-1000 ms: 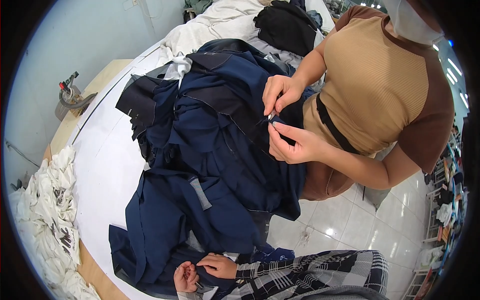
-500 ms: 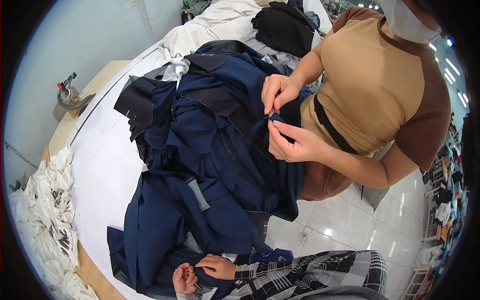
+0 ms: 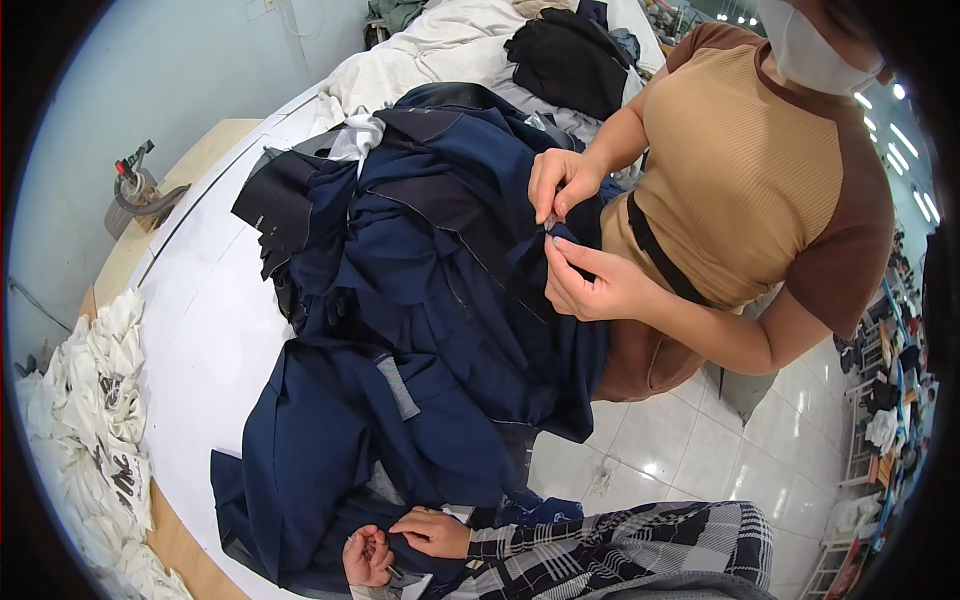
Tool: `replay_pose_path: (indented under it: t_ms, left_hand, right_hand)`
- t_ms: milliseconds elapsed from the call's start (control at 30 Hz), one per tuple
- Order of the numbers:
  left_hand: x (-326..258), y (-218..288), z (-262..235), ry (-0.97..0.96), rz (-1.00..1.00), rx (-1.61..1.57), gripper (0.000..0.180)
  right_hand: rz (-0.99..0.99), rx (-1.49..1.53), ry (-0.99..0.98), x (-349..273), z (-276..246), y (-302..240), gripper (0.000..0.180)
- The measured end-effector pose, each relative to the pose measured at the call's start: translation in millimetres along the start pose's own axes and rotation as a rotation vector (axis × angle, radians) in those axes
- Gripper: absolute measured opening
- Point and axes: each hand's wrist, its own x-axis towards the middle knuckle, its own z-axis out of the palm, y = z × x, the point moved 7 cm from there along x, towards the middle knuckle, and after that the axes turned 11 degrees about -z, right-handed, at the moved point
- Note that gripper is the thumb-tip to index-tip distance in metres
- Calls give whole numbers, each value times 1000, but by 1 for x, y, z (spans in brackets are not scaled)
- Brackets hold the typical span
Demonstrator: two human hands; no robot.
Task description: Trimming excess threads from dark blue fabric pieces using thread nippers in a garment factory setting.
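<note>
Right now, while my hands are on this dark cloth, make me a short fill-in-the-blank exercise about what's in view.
1. Your left hand and right hand are at a heap of cloth coloured dark ____.
2. The co-worker wears a tan top with ____ sleeves.
3. The pile of fabric along the picture's left edge is mostly ____.
4. The black cloth lies near the picture's ____ edge.

Missing words: blue; brown; white; top.

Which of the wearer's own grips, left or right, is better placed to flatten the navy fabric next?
Probably the right grip: it lies palm-down, reaching over the navy fabric. The left grip, just beside it, is curled in, so it seems less ready.
</note>
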Motion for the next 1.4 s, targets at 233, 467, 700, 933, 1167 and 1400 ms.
replay_pose_path:
  t_ms: [233, 467, 700, 933, 1167, 1400]
  left_hand:
    - [-1, 0, 1, -11, -1, 3, 35]
    - [1, 0, 1, -3, -8, 16, 34]
    - [-1, 0, 4, 9, -1, -1, 34]
    - [-6, 11, 38, 130, 163, 352, 27]
    - [-14, 20, 98, 421, 468, 1028, 14]
    - [-126, 171, 72, 1213, 1175, 871, 36]
  right_hand:
    - [67, 27, -56, -3, 4, 3, 26]
    - [66, 14, -65, -4, 4, 3, 27]
    - [27, 12, -33, -1, 4, -1, 25]
    - [142, 113, -88, 2, 3, 7, 26]
    - [207, 276, -182, 69, -11, -45, 25]
    - [-278, -540, 426, 100, -212, -180, 21]
